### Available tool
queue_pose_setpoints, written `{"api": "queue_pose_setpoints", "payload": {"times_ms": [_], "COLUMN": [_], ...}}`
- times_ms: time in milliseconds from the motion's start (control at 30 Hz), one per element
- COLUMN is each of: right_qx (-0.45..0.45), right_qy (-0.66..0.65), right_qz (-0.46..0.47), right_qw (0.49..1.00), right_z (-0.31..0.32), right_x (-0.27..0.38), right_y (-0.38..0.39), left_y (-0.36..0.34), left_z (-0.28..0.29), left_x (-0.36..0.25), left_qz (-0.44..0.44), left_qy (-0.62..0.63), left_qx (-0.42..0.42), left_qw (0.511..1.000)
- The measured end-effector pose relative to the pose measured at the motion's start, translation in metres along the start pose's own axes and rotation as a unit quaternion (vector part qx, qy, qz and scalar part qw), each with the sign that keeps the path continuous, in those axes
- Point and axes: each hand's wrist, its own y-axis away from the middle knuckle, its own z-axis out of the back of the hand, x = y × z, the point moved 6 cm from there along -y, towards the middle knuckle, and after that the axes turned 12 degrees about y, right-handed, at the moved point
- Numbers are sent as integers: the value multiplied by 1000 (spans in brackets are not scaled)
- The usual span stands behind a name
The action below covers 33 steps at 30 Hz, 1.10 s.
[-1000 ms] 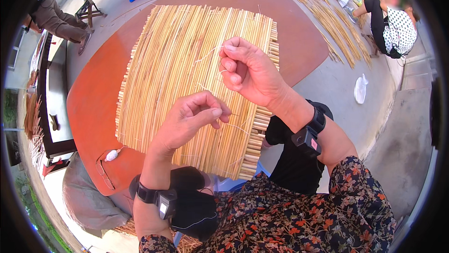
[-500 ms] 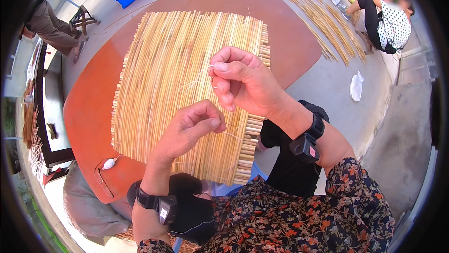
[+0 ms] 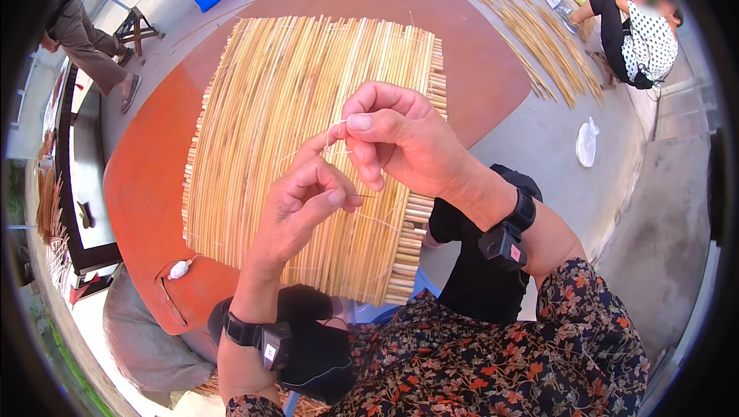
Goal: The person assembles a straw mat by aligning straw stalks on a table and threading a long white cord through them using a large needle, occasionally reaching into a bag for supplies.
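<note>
Well short of the mat's (image 3: 277, 93) far edge, left hand (image 3: 299, 207) pinches needle (image 3: 367, 196), right hand (image 3: 409, 140) thread (image 3: 329, 134).

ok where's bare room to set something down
Bare: the reddish flat surface right of the tan reed mat, and left of it beyond the small white bundle. Crowded: over the mat's middle, with the left hand and right hand.
</note>
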Motion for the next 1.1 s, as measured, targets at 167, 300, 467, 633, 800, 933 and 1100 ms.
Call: {"api": "queue_pose_setpoints", "payload": {"times_ms": [167,300,467,633,800,933,1100], "right_qx": [-21,-29,-35,-35,-38,-35,-39], "right_qy": [43,67,120,101,123,124,172], "right_qz": [26,62,107,115,129,121,114], "right_qw": [999,995,986,988,983,984,978], "right_z": [4,4,1,1,0,-1,-7], "right_x": [14,21,24,26,27,30,32], "right_y": [4,7,9,10,11,13,16], "left_y": [5,9,7,9,9,9,11], "left_z": [25,32,33,36,34,32,39], "left_x": [11,13,19,25,23,19,8], "left_qz": [83,99,132,173,178,195,173], "left_qy": [-88,-91,-114,-142,-140,-152,-148], "left_qx": [-33,-59,-58,-68,-71,-69,-85], "left_qw": [992,989,983,972,972,967,970]}}
